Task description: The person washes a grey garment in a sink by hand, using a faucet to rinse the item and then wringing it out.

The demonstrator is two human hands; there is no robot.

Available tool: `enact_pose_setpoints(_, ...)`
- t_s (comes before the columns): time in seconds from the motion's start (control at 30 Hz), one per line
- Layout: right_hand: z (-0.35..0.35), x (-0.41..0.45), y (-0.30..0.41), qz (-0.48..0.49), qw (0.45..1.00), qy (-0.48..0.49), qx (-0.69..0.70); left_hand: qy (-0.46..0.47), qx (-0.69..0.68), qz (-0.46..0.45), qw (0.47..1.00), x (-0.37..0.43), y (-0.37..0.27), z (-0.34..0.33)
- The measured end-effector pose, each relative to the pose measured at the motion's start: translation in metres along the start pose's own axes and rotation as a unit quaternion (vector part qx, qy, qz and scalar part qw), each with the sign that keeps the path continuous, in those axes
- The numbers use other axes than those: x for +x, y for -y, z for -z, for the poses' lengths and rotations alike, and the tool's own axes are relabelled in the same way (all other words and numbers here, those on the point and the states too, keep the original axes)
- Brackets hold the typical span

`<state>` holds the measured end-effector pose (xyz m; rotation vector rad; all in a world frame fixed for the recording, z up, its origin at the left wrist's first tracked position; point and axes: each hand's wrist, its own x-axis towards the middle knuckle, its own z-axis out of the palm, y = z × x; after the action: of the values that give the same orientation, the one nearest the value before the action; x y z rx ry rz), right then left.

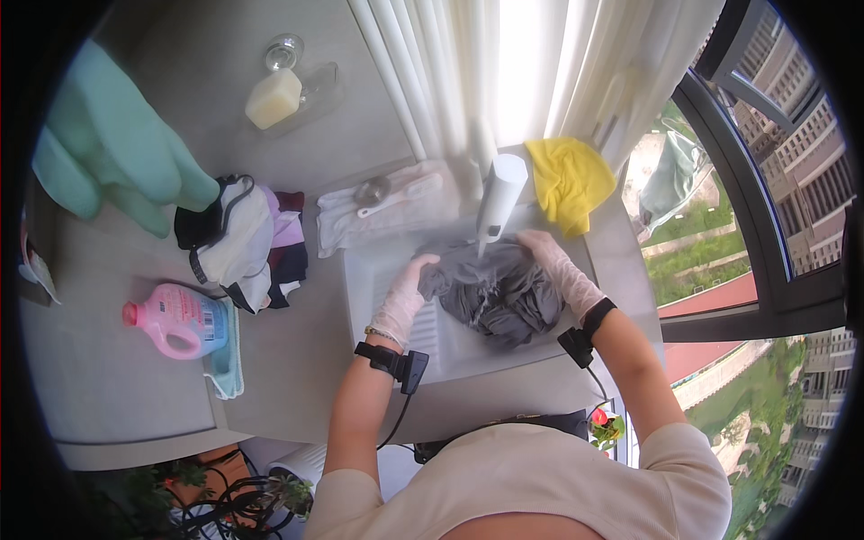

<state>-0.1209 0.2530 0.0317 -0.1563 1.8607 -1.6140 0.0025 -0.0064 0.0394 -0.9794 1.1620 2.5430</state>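
A dark grey cloth garment [496, 297] lies bunched in a white laundry sink [442, 358] with a ribbed washboard slope [424, 337] on its left side. Water runs from the white faucet [501, 192] onto the fabric. Both hands wear thin translucent gloves. With its fingers at the garment's upper left edge, my left hand [408, 287] grips the cloth. On the opposite side my right hand [543, 250] holds the garment's upper right edge; its fingertips are partly hidden by the fabric.
Left of the sink are a clothes pile [243, 236], a pink detergent bottle [182, 320] and a blue cloth [229, 351]. Behind it lie a white brush [401, 196] on a pale cloth and a yellow cloth [570, 179]. Green rubber gloves [128, 148] hang at upper left, near a soap bar [273, 98].
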Motion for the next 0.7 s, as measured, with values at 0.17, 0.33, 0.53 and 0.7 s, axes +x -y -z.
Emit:
enact_pose_setpoints(0.17, -0.017, -0.014, 0.019, 0.032, 0.991, 0.051, -0.117, 0.01, 0.024, 0.011, 1.0, -0.008, 0.011, -0.012)
enact_pose_setpoints(0.33, -0.04, -0.012, 0.011, 0.09, 0.927, 0.098, -0.352, 0.114, -0.07, -0.029, 0.991, -0.031, -0.013, -0.045)
enact_pose_setpoints(0.53, -0.068, 0.022, -0.028, 0.094, 0.956, 0.113, -0.254, 0.128, -0.13, -0.019, 0.983, -0.043, -0.012, -0.041)
enact_pose_setpoints(0.7, -0.043, 0.006, 0.003, 0.011, 0.99, 0.044, 0.136, 0.04, -0.012, 0.063, 0.997, 0.002, 0.015, 0.041)
